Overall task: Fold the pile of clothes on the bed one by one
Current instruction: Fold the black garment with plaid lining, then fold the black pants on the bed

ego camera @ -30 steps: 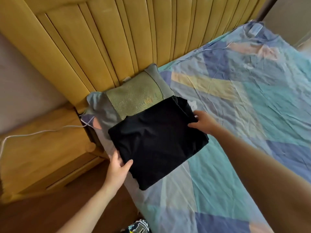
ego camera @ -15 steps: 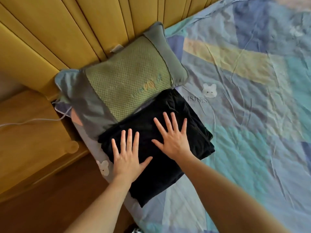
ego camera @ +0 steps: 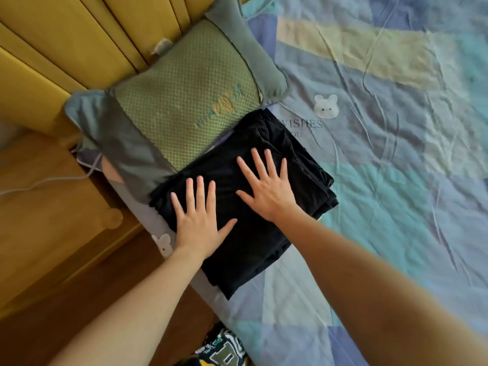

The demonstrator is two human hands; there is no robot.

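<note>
a folded black garment (ego camera: 253, 233) is laid on the bed (ego camera: 396, 180), near the bed's edge and just below a green pillow (ego camera: 184, 96). its far corner is touching the pillow. the cloth is stacked in a few layers, which can be seen at its right side.

both hands are spread flat on top of it. the left hand (ego camera: 196, 217) is pressed on the near left part, and the right hand (ego camera: 266, 191) is pressed on the middle. the fingers are straight and apart, so nothing is gripped.

the step in hand seems to be the last pat, where the folded piece is pushed flat so it keeps its shape. this piece looks done.

next, the hands would need to be lifted off softly, so the layers are not dragged out of place. then another piece would have to be picked up. a printed cloth (ego camera: 224, 347) is seen at the bottom edge, but it cannot be told if it belongs to the pile.
</note>
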